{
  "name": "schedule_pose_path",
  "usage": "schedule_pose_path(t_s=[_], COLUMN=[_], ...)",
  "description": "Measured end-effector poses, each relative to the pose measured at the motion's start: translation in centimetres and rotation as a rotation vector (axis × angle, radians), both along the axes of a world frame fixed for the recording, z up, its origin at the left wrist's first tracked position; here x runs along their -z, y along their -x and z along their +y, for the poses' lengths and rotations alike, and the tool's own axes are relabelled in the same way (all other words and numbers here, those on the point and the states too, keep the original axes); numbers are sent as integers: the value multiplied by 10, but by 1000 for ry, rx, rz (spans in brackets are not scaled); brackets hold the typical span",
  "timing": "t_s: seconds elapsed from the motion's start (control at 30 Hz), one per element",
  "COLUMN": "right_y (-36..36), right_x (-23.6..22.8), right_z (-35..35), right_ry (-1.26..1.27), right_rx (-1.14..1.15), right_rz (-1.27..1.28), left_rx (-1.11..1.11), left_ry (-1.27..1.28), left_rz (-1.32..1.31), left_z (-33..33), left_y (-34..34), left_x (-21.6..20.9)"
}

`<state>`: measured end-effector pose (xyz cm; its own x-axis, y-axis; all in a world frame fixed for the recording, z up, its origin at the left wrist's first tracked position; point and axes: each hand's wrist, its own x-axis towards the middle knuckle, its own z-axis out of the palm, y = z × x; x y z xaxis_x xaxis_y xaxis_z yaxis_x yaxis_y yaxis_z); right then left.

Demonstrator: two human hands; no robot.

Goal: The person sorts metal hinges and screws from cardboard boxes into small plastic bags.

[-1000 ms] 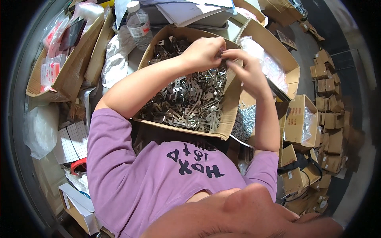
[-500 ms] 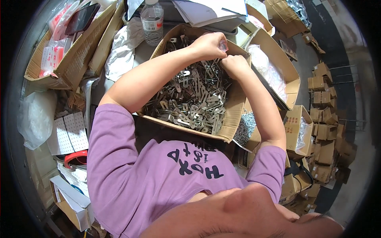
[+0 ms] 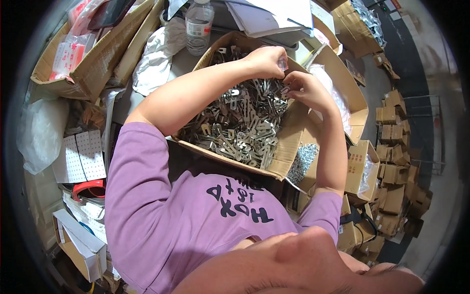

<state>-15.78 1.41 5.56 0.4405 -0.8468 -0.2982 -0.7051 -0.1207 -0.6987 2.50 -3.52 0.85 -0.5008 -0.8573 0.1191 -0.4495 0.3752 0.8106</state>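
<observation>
Metal pieces (image 3: pixel 245 122), flat and slotted, fill a cardboard box (image 3: pixel 230 162) in front of me. Over its far right part my left hand (image 3: pixel 267 61) is closed around a small clear plastic bag (image 3: pixel 282 64), of which only a bit shows. My right hand (image 3: pixel 313 93) is just to the right, above the box's right wall. Its fingers are bent, with thumb and fingertips brought together near the metal pieces; what they pinch is too small to make out. The two hands are close but apart.
A water bottle (image 3: pixel 199 28) and white cloth (image 3: pixel 156 61) stand behind the box, left of papers (image 3: pixel 269 17). Open cartons flank it: one with red-and-white bags (image 3: pixel 68 59) at left, another with plastic bags (image 3: pixel 360 90) at right. Small silvery parts (image 3: pixel 303 164) lie at the near right.
My right hand has drawn away to the right from my left hand, and its fingers have loosened from a fist. The left hand keeps its hold on the plastic bag.
</observation>
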Motion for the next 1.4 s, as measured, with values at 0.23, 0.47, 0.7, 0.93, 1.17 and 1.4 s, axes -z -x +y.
schedule_pose_path(t_s=[0.23,0.47,0.7,0.93,1.17,1.4], right_y=[16,31,4,15,85,87], right_x=[-13,-26,-19,-2,38,90], right_z=[21,37,46,58,90,119], right_ry=[-147,-206,609,555,242,395], right_rx=[71,140,310,244,243,142], right_rz=[-338,-551,-224,-375,419,734], left_rx=[101,211,466,493,479,454], left_ry=[8,-61,-435,-728,-725,-686], left_rz=[-47,-88,222,577,628,552], left_z=[3,5,16,28,34,37], left_y=[1,-1,11,17,20,21], left_x=[0,-7,0,5,-4,-4])
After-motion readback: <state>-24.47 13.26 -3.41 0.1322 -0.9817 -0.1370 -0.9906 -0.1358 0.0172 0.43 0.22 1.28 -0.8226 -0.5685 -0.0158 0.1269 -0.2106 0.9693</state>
